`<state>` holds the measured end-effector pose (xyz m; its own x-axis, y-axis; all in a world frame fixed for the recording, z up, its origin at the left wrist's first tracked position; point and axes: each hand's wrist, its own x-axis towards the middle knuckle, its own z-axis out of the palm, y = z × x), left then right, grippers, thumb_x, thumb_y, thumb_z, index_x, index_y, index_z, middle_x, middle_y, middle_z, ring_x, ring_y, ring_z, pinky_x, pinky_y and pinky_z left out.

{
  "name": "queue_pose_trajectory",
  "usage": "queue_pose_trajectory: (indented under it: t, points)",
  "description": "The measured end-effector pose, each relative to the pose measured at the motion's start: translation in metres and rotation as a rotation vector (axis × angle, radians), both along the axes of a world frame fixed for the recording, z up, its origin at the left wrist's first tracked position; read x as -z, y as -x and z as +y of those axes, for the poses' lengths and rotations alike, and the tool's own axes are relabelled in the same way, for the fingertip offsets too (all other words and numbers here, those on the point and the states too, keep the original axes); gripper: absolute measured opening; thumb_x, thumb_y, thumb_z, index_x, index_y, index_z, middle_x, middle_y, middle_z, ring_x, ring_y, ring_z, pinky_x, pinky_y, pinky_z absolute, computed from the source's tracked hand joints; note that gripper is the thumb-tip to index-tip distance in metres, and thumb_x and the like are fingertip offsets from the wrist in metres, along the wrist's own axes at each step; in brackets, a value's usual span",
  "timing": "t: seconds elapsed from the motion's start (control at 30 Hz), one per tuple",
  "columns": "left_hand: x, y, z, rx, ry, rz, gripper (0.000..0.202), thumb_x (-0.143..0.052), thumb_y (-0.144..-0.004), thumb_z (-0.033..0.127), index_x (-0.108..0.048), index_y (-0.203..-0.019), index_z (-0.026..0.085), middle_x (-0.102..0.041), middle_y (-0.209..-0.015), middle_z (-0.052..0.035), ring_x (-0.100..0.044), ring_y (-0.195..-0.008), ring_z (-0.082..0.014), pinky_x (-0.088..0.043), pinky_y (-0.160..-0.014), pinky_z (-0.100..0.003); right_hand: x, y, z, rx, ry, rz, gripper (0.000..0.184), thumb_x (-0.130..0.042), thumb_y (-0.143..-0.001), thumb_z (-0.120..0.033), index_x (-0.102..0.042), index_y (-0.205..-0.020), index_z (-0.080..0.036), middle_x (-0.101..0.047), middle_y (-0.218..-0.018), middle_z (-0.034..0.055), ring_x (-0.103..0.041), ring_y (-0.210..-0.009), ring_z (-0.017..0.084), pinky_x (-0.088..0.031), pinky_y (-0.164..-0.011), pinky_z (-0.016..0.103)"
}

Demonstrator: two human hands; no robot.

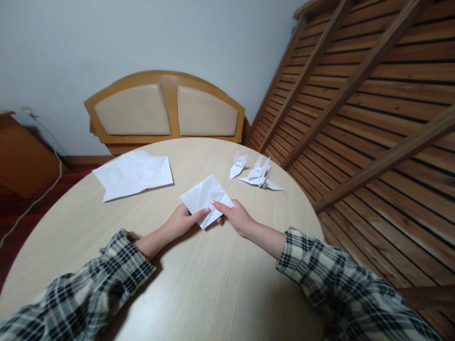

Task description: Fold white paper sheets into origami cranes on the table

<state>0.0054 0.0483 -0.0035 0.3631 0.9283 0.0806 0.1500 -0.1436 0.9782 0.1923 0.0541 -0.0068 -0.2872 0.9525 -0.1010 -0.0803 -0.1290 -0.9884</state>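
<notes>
A white, partly folded square of paper (204, 196) lies on the round pale wooden table (199, 284), a little past its middle. My left hand (185, 220) grips its near left edge, thumb on top and fingers curled beneath. My right hand (236, 217) pinches the near right corner, thumb pressed onto the paper. Both wrists come out of checked sleeves.
A creased white sheet (133, 174) lies at the table's far left. Two folded paper figures, a small one (239, 164) and a winged one (261, 175), sit at the far right. A wooden headboard (165, 111) leans behind the table; wooden slats (373, 118) stand to the right.
</notes>
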Motion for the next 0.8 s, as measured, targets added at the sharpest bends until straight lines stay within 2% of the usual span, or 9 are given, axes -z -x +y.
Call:
queue_pose_trajectory:
  t: [0.13, 0.27, 0.37, 0.5, 0.67, 0.8]
  points:
    - [-0.005, 0.001, -0.001, 0.09, -0.008, 0.094, 0.039, -0.065, -0.083, 0.048, -0.071, -0.098, 0.012, -0.075, -0.095, -0.0116, -0.067, -0.083, -0.0237, -0.052, -0.076, -0.033, -0.001, 0.0, 0.0, 0.083, 0.043, 0.031, 0.048, -0.079, -0.065, -0.06, -0.065, -0.074, -0.015, -0.063, -0.06, 0.0022, -0.052, -0.049, 0.011, -0.038, -0.045, 0.024]
    - [-0.005, 0.001, 0.001, 0.106, 0.006, 0.108, 0.039, -0.063, -0.084, 0.05, -0.069, -0.083, 0.011, -0.071, -0.076, -0.0082, -0.062, -0.067, -0.0189, -0.047, -0.065, -0.029, -0.003, 0.002, -0.001, 0.128, 0.036, 0.053, 0.048, -0.077, -0.068, -0.061, -0.065, -0.074, -0.015, -0.061, -0.059, 0.0012, -0.05, -0.048, 0.009, -0.037, -0.044, 0.024]
    - [-0.002, 0.0, 0.003, 0.091, 0.005, 0.065, 0.04, -0.063, -0.084, 0.05, -0.068, -0.08, 0.011, -0.069, -0.072, -0.0077, -0.058, -0.064, -0.0172, -0.045, -0.062, -0.028, -0.002, 0.005, -0.003, 0.106, -0.015, 0.015, 0.048, -0.073, -0.071, -0.063, -0.065, -0.075, -0.016, -0.06, -0.057, -0.0001, -0.049, -0.046, 0.009, -0.037, -0.044, 0.023]
    - [-0.004, -0.002, 0.003, 0.066, -0.005, 0.074, 0.039, -0.063, -0.083, 0.051, -0.065, -0.073, 0.013, -0.064, -0.064, -0.0044, -0.053, -0.058, -0.0149, -0.041, -0.057, -0.027, 0.003, 0.006, -0.004, 0.047, -0.114, -0.102, 0.046, -0.071, -0.074, -0.061, -0.06, -0.065, -0.017, -0.055, -0.048, -0.0016, -0.048, -0.044, 0.01, -0.038, -0.043, 0.023]
    - [-0.011, -0.003, 0.0, 0.119, -0.008, 0.087, 0.039, -0.064, -0.083, 0.052, -0.066, -0.078, 0.013, -0.066, -0.068, -0.0044, -0.056, -0.062, -0.0154, -0.044, -0.06, -0.027, 0.003, 0.0, 0.0, 0.014, -0.097, -0.083, 0.044, -0.07, -0.077, -0.059, -0.062, -0.069, -0.016, -0.058, -0.052, 0.0002, -0.051, -0.046, 0.01, -0.041, -0.044, 0.023]
    - [-0.01, -0.001, 0.0, 0.111, -0.012, -0.047, 0.047, -0.062, -0.084, 0.061, -0.066, -0.079, 0.014, -0.066, -0.07, -0.0045, -0.058, -0.065, -0.0161, -0.048, -0.065, -0.029, 0.001, -0.005, 0.003, -0.005, -0.034, 0.049, 0.047, -0.073, -0.073, -0.061, -0.062, -0.076, -0.015, -0.063, -0.061, 0.0009, -0.051, -0.046, 0.009, -0.038, -0.042, 0.022]
